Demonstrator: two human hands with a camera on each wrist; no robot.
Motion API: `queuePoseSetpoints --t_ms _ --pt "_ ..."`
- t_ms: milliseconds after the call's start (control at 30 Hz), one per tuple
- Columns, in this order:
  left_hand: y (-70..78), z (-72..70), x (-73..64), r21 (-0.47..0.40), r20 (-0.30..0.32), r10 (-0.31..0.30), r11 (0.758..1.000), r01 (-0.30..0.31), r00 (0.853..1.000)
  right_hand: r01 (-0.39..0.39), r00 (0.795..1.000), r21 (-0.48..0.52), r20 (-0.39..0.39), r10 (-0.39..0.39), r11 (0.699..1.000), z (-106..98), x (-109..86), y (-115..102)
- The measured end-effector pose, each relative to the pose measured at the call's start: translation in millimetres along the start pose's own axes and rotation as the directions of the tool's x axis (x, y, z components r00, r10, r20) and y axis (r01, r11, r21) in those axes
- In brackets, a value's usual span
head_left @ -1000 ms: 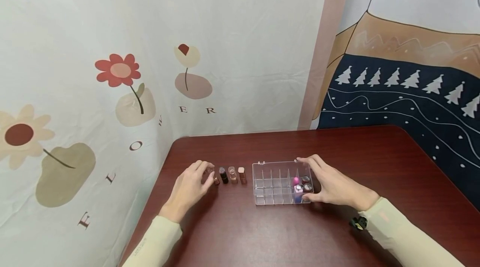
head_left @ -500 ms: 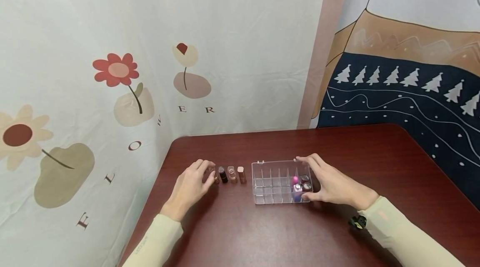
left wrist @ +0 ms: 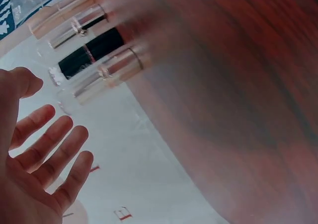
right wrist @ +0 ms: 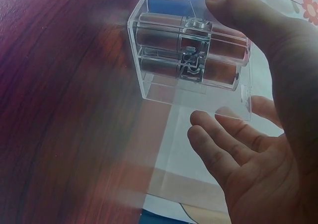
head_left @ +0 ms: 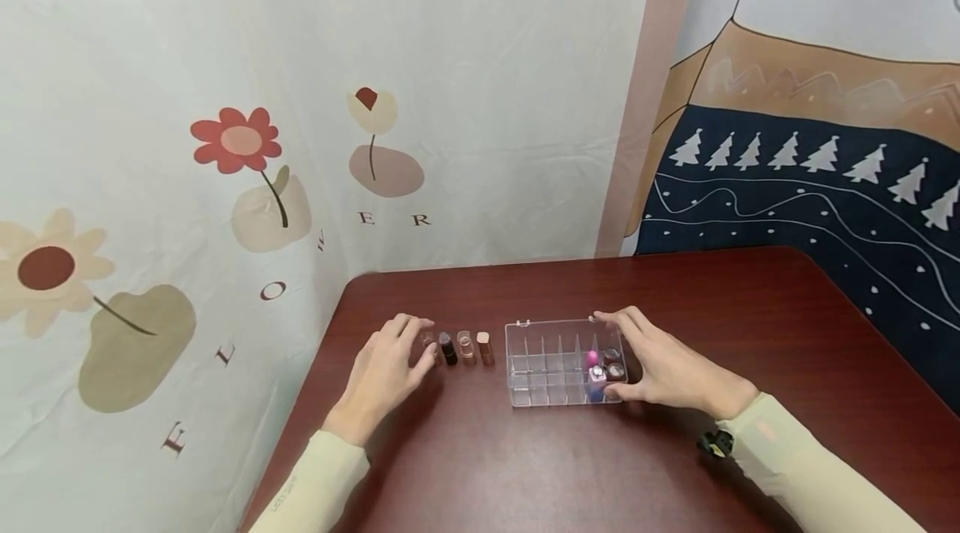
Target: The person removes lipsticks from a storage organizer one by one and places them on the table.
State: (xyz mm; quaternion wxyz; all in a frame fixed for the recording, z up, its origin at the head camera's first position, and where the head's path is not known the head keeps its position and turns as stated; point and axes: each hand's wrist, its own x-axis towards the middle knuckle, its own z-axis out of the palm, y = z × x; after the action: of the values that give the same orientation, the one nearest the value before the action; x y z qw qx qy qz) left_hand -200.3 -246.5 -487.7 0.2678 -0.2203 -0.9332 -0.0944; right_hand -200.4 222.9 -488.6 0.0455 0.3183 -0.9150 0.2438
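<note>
My left hand [head_left: 382, 371] is beside the leftmost of several upright lipsticks. Its thumb and fingers are parted around a clear-capped lipstick [left wrist: 107, 77], and the left wrist view shows a gap between them and it. To the right stand a black lipstick [head_left: 447, 348], another clear-capped lipstick [head_left: 466, 347] and a brown lipstick [head_left: 485, 348]. My right hand [head_left: 667, 362] grips the right end of a clear divided organizer box [head_left: 551, 391], thumb at the near side and fingers at the far side. At that end sit a pink-and-blue lipstick [head_left: 596, 383] and dark-topped tubes [right wrist: 191, 50].
The dark red wooden table [head_left: 465, 466] carries the lipstick row and box. A pale flower-printed cloth [head_left: 487, 100] hangs behind and left, and a navy tree-patterned cloth [head_left: 787, 191] hangs at the right.
The left thumb and fingers have spread slightly apart around the leftmost lipstick. My right hand stays on the organizer box; the lipsticks keep their places.
</note>
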Motion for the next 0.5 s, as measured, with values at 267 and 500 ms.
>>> queuePoseSetpoints --t_ms 267,500 --pt "18.7 -7.8 3.6 0.002 -0.053 0.046 0.999 -0.046 0.998 0.007 0.999 0.01 0.032 -0.008 1.0 0.4 -1.1 -1.7" --pt "46.8 -12.3 18.5 -0.039 -0.035 0.101 0.994 -0.102 0.994 0.028 0.999 -0.006 0.023 -0.028 1.0 -4.4 -4.4 -0.3"
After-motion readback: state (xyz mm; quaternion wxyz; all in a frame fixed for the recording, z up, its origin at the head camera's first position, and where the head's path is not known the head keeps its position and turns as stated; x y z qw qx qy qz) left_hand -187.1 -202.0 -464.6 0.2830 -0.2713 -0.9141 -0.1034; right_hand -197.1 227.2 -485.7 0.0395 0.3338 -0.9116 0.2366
